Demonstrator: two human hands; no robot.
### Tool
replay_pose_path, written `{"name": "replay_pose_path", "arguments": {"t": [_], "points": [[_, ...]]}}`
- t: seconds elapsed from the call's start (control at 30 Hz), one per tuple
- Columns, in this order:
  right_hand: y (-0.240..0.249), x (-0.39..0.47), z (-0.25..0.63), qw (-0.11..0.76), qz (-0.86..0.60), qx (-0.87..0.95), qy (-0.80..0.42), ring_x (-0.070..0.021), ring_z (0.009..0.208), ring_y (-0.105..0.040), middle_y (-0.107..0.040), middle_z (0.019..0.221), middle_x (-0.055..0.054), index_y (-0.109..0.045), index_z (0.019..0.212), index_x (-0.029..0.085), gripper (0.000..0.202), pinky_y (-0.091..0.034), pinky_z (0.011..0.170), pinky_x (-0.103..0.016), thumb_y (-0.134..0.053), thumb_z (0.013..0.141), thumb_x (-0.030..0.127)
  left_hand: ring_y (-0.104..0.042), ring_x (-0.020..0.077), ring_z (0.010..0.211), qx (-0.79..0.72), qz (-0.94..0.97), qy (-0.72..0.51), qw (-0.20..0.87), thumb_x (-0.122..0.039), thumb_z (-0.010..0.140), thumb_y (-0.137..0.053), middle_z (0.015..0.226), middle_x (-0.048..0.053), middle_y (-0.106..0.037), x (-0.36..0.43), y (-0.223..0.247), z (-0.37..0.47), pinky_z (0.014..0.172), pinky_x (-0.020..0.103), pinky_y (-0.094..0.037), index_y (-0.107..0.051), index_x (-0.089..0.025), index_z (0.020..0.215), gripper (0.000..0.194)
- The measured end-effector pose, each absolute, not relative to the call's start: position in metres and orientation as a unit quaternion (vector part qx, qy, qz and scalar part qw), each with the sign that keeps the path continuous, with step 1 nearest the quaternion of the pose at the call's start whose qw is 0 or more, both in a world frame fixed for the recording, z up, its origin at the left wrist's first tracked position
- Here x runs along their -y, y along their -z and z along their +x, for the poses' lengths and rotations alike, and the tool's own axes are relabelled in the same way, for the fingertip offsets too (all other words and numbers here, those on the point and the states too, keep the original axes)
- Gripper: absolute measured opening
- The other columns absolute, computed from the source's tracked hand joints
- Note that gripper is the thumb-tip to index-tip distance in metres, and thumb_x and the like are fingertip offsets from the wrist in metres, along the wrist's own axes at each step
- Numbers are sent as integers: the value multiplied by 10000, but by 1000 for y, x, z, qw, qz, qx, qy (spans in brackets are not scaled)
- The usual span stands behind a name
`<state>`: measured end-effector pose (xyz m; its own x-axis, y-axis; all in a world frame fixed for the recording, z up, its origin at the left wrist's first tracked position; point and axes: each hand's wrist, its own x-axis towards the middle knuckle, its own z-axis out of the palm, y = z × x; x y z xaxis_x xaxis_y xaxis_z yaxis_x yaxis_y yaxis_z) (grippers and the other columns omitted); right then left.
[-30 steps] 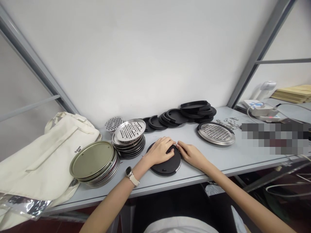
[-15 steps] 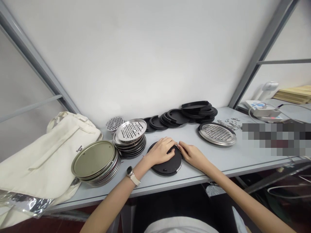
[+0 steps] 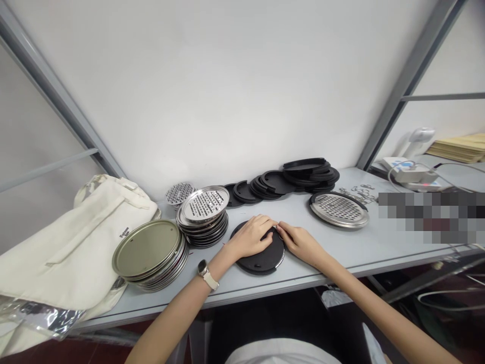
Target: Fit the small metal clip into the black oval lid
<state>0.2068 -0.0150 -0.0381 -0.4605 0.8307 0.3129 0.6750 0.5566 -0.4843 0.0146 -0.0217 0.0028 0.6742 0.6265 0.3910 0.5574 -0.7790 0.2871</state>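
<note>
A round black disc [image 3: 261, 260] lies flat on the table near its front edge, with a shiny strip along its right rim. My left hand [image 3: 254, 236] rests over the disc, thumb on top and fingers curled toward the far right rim, gripping it. Fingertips pinched, my right hand [image 3: 298, 243] meets the left fingers at that rim. Whatever is between the right fingertips is too small or hidden to name. To the left stands a stack of round metal grater plates [image 3: 206, 205], and beside it a stack of olive-green round plates [image 3: 147, 250].
Black rings and discs [image 3: 278, 182] are piled along the wall. A perforated metal grater plate in a black rim [image 3: 339, 209] lies to the right, by small metal clips [image 3: 364, 192]. A cream canvas bag [image 3: 76, 237] covers the left end. Grey frame posts [image 3: 407, 86] flank the table.
Both hands stay at the disc's far right rim. The fingertips have shifted only slightly there, and the small shiny glint between them is less visible.
</note>
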Motion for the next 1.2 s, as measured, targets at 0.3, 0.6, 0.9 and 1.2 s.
{"name": "replay_pose_path", "arguments": {"t": [0.3,0.6,0.9,1.2], "points": [[37,15,207,287,-456,828,-154,-169,520,-547,-564,602,-2,-454,793,223,269,-335,543,-250,-274,967,320,-495,192,1058,-322,905,-260,94,-59,856,-414,1074,65,-539,19,0,13,956,338,-421,-467,-174,1166,336],[37,15,206,275,-462,830,-152,-171,527,-556,-596,627,-19,-489,817,214,268,-341,537,-253,-284,960,310,-542,188,982,-333,891,-273,144,-87,842,-451,1081,70,-506,21,2,13,891,332,-474,-440,-185,1164,337],[38,15,208,263,-441,844,-156,-182,565,-592,-631,671,-29,-528,901,207,287,-363,556,-258,-270,966,314,-532,205,1000,-327,905,-254,97,-124,856,-459,1081,71,-516,28,-6,16,912,356,-453,-455,-189,1148,299],[40,14,209,263,-427,850,-160,-186,600,-609,-633,706,-32,-527,938,205,303,-385,584,-259,-252,976,325,-499,204,1048,-324,909,-249,79,-132,843,-498,1085,63,-554,23,-1,15,944,359,-420,-487,-181,1086,248]]}}
